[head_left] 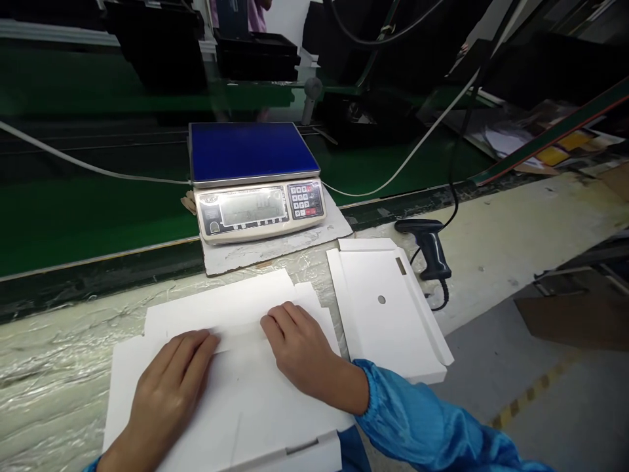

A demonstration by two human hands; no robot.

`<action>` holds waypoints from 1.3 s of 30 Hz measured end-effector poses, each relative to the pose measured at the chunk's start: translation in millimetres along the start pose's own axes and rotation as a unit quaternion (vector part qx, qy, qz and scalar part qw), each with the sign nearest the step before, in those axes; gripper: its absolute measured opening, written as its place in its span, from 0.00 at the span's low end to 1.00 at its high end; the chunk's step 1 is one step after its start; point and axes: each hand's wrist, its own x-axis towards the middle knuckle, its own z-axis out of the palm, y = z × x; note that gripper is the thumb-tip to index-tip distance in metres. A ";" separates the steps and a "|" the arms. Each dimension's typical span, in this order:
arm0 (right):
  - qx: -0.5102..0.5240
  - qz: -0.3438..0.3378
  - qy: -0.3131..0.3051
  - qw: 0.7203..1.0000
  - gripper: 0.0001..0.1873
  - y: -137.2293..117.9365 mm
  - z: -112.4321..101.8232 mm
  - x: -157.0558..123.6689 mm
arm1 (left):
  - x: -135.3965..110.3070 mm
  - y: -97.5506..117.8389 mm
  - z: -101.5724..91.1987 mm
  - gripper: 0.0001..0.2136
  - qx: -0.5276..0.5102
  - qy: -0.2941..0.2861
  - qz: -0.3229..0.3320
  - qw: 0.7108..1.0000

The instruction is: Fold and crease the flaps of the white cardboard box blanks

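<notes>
A flat white cardboard box blank point(236, 400) with cut tabs and a slot near its front edge lies on the bench before me. My left hand point(170, 383) is closed over its left part, fingers curled and pressed together. On the right, my right hand point(299, 347) is closed too, its fingertips pinched toward the left. Between the two sets of fingertips runs a pale, blurred cardboard flap point(238, 337), which both hands appear to grip at its ends. The thumbs are mostly hidden.
Behind the blank stands a weighing scale point(255, 177) with a blue plate. To the right lie another white cardboard piece point(388, 314) with a round hole, and a black barcode scanner point(427, 249) on a cable. A green conveyor point(88, 210) runs behind; a person stands beyond it.
</notes>
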 end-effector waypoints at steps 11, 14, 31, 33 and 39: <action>0.040 0.030 -0.029 0.998 0.19 -5.9 3.3 -3.8 | 13.6 3.1 -4.2 0.15 -0.008 -0.022 -0.013 1.000; 0.030 0.026 -0.030 0.999 0.18 -6.3 5.0 -4.9 | 15.7 3.2 -4.2 0.13 -0.014 -0.023 -0.019 0.999; 0.179 0.104 -0.264 0.942 0.09 20.5 -9.0 28.3 | 60.9 -22.4 -27.4 0.09 -0.157 -0.337 -0.230 0.899; 0.179 0.129 -0.337 0.915 0.09 23.0 -13.5 38.4 | 70.6 -25.6 -30.9 0.08 -0.168 -0.373 -0.244 0.879; 0.186 0.165 -0.394 0.885 0.09 26.6 -23.1 56.0 | 80.4 -26.6 -34.7 0.08 -0.165 -0.395 -0.256 0.867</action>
